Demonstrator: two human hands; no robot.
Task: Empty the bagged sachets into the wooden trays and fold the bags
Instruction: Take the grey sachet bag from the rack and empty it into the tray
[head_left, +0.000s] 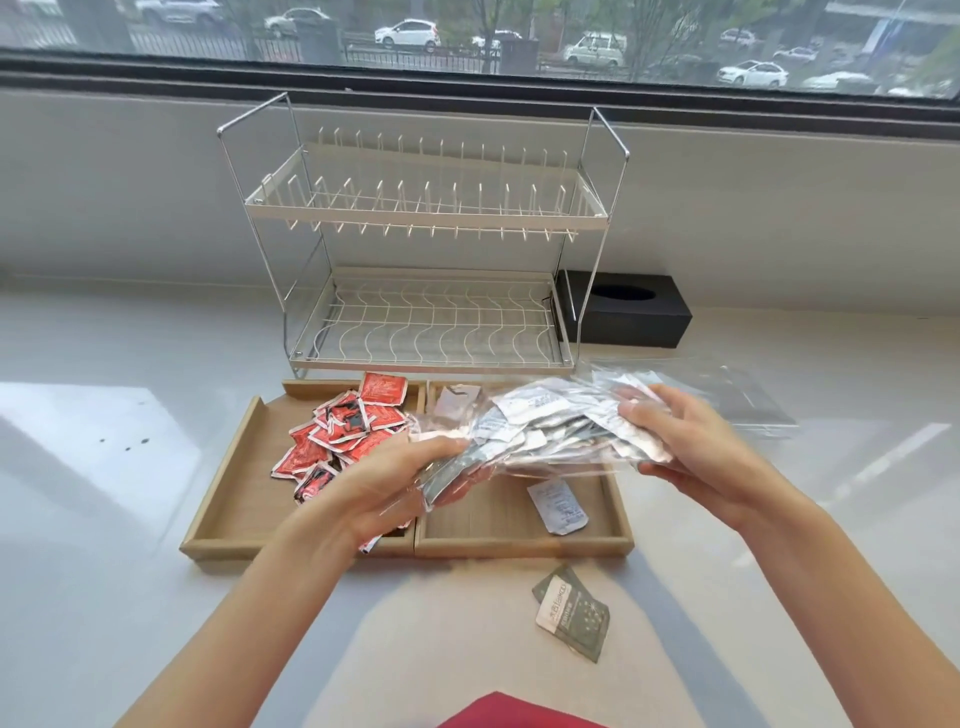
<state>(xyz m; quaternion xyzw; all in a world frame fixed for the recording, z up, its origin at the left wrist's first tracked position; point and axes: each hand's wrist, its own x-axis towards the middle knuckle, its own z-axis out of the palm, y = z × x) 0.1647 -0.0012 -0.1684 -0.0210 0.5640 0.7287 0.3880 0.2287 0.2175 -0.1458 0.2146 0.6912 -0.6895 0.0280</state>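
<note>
Both hands hold a clear plastic bag (540, 431) full of silver-white sachets above the right wooden tray (524, 545). My left hand (389, 483) grips its lower left end; my right hand (691, 441) grips its right end. One white sachet (558, 506) lies flat in that tray, and another (454, 405) leans at its back. The left wooden tray (234, 493) holds a heap of red sachets (345, 434). Two grey-green sachets (571, 613) lie on the counter in front of the trays.
A two-tier wire dish rack (426, 249) stands right behind the trays. A black tissue box (623, 312) sits to its right. A flat clear bag (743, 395) lies on the counter at the right. The window runs along the back.
</note>
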